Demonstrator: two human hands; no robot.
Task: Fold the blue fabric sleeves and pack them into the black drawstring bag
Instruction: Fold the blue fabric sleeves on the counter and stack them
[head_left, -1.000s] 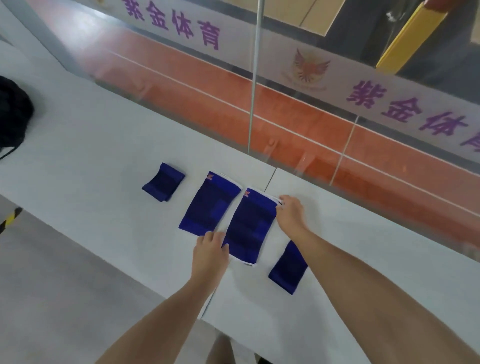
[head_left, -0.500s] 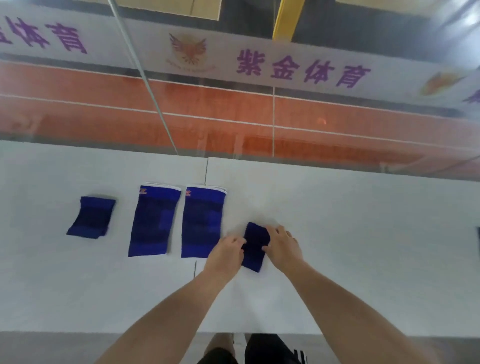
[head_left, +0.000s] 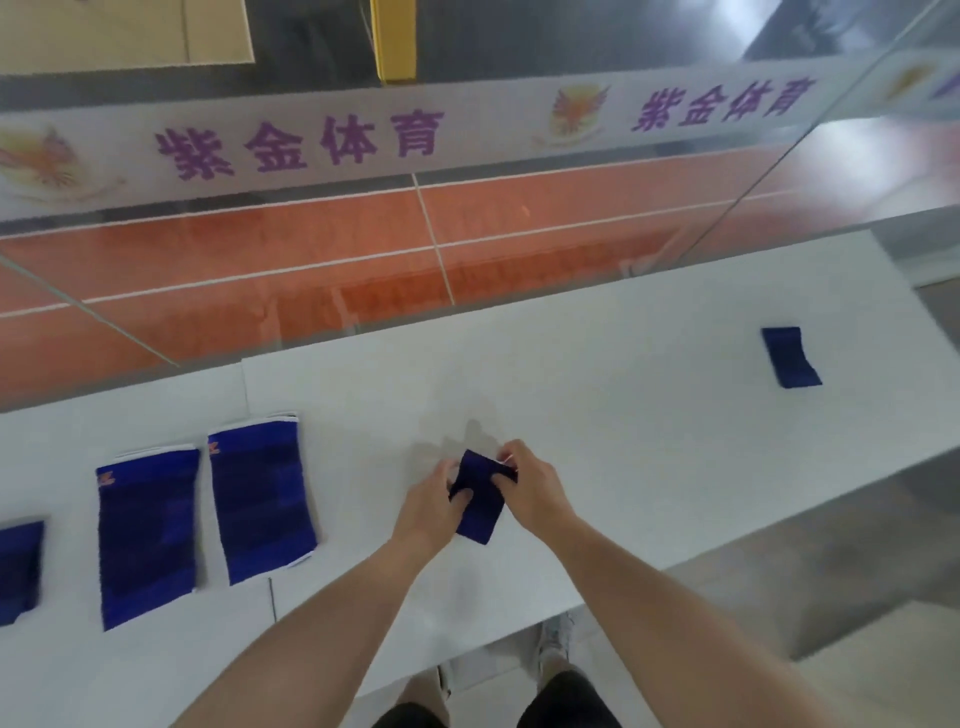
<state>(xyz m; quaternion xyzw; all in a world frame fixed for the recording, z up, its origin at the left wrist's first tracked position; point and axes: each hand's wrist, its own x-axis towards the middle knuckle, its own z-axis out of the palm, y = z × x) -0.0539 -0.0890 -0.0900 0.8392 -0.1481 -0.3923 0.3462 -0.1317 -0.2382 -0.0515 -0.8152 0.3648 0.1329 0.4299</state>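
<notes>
Blue sleeves (head_left: 258, 499) are knitted cloth (matt); table (head_left: 623, 395) smooth.

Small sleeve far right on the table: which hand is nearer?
Right. The right hand is nearer the far small sleeve, though well short of it; the left hand sits farther left. Both hold the folded sleeve.
</notes>
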